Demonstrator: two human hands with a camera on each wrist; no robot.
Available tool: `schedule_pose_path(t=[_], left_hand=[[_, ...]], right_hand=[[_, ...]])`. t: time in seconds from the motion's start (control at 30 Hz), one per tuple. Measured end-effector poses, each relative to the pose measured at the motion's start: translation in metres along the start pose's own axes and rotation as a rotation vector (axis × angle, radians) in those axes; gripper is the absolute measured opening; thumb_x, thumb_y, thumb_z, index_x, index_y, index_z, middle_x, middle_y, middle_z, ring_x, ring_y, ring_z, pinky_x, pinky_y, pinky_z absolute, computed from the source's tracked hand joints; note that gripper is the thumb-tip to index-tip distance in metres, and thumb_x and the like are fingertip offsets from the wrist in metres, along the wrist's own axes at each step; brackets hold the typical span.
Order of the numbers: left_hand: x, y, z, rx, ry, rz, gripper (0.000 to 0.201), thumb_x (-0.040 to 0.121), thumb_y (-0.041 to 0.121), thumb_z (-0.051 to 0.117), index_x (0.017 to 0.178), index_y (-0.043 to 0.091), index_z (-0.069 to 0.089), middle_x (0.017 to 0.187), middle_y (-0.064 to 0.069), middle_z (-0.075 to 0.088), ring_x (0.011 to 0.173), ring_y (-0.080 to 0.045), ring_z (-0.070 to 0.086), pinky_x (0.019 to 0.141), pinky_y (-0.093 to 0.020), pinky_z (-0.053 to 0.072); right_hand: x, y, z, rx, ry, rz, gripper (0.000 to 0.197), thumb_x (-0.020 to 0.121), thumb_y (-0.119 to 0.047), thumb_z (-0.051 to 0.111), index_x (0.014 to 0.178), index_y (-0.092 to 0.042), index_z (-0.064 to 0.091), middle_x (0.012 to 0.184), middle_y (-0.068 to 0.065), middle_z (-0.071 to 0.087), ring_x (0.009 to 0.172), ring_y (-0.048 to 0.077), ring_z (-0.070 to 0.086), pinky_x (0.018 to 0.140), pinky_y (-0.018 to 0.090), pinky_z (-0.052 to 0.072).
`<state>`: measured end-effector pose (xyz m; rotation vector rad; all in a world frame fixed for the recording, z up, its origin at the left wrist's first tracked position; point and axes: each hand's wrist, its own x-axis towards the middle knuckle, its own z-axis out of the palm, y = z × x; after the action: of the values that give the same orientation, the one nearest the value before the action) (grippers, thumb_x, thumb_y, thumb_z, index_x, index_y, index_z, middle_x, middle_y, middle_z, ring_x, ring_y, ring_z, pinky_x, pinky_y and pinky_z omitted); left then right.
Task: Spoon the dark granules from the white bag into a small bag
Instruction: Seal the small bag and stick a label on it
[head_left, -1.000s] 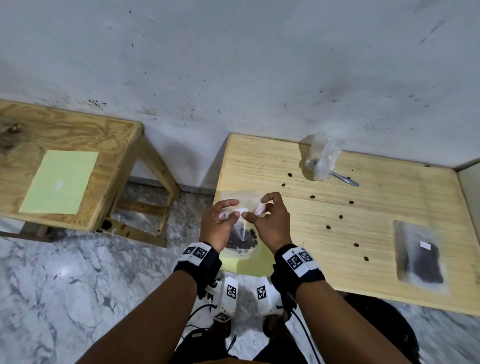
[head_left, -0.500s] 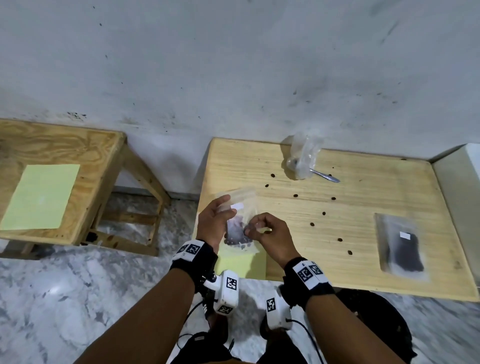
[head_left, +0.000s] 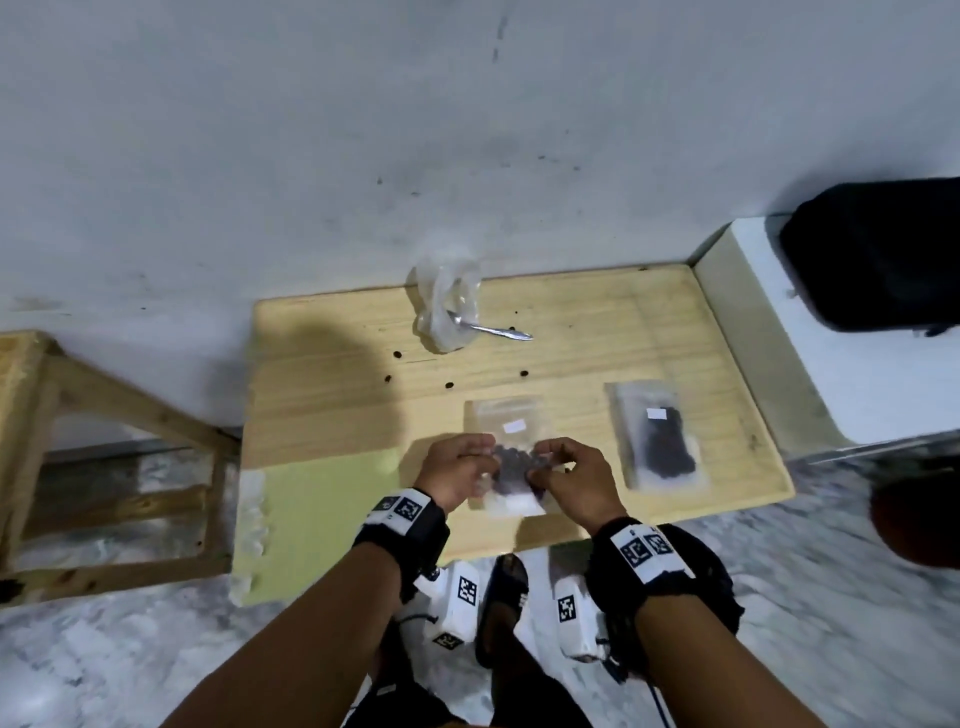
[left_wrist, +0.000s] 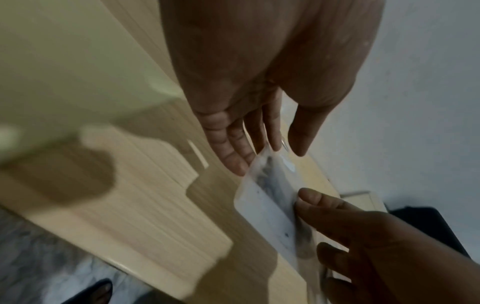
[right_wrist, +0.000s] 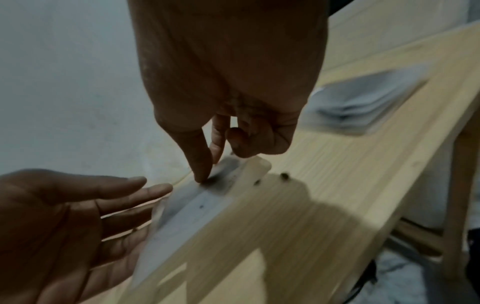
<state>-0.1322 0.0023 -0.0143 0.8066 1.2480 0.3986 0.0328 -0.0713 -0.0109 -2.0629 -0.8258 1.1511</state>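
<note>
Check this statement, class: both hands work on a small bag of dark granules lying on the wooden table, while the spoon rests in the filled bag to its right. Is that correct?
One detail is wrong. The spoon rests in the crumpled clear bag near the wall, not in the filled bag on the right. The head view shows this. Both hands, left hand and right hand, are at the small bag on the wooden table.

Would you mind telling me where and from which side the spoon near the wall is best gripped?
Pinch the spoon by its bare handle end, from the right and above. Its bowl sits under the crumpled clear bag, while the handle lies flat on the table, pointing right.
</note>
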Motion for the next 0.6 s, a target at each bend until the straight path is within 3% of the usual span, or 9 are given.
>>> schedule_pose_path(t=[0.1,0.27,0.4,0.5,0.6], left_hand=[[0.01,0.007,0.063,0.056,-0.084,0.017,0.047,0.085,-0.004,0.067,0.129,0.009,0.058,0.126,-0.006,0.057,0.113,-0.025,0.059,0.066,-0.025,0.05],[0.026,0.011,0.154,0.102,-0.197,-0.002,0.051,0.088,-0.004,0.065,0.135,0.011,0.053,0.135,-0.006,0.052,0.122,-0.028,0.055,0.082,-0.033,0.051],[0.036,0.011,0.19,0.195,-0.225,-0.025,0.051,0.091,0.0,0.061,0.138,0.014,0.05,0.146,-0.004,0.047,0.125,-0.025,0.052,0.091,-0.037,0.05],[0.037,0.012,0.193,0.244,-0.234,-0.051,0.051,0.092,0.004,0.06,0.141,0.015,0.048,0.148,-0.003,0.044,0.115,-0.021,0.051,0.081,-0.034,0.048],[0.036,0.017,0.184,0.233,-0.21,-0.063,0.046,0.092,0.006,0.06,0.136,0.018,0.051,0.147,-0.003,0.044,0.121,-0.022,0.051,0.079,-0.034,0.048]], right_hand=[[0.009,0.02,-0.051,-0.073,0.139,0.039,0.026,0.077,-0.013,0.077,0.099,-0.025,0.07,0.096,-0.008,0.069,0.087,0.013,0.065,0.074,0.024,0.047],[0.024,0.046,-0.118,-0.225,0.345,0.052,0.029,0.081,-0.023,0.073,0.109,-0.026,0.07,0.118,0.006,0.063,0.105,0.026,0.064,0.089,0.033,0.051],[0.037,0.059,-0.145,-0.309,0.307,0.071,0.041,0.079,-0.029,0.077,0.118,-0.027,0.066,0.126,0.006,0.058,0.108,0.027,0.062,0.088,0.033,0.049],[0.042,0.065,-0.15,-0.329,0.219,0.101,0.052,0.074,-0.033,0.082,0.122,-0.027,0.063,0.129,0.006,0.056,0.11,0.027,0.062,0.09,0.036,0.051],[0.042,0.057,-0.149,-0.365,0.239,0.086,0.052,0.077,-0.031,0.078,0.126,-0.026,0.06,0.139,0.004,0.048,0.11,0.03,0.062,0.087,0.037,0.051]])
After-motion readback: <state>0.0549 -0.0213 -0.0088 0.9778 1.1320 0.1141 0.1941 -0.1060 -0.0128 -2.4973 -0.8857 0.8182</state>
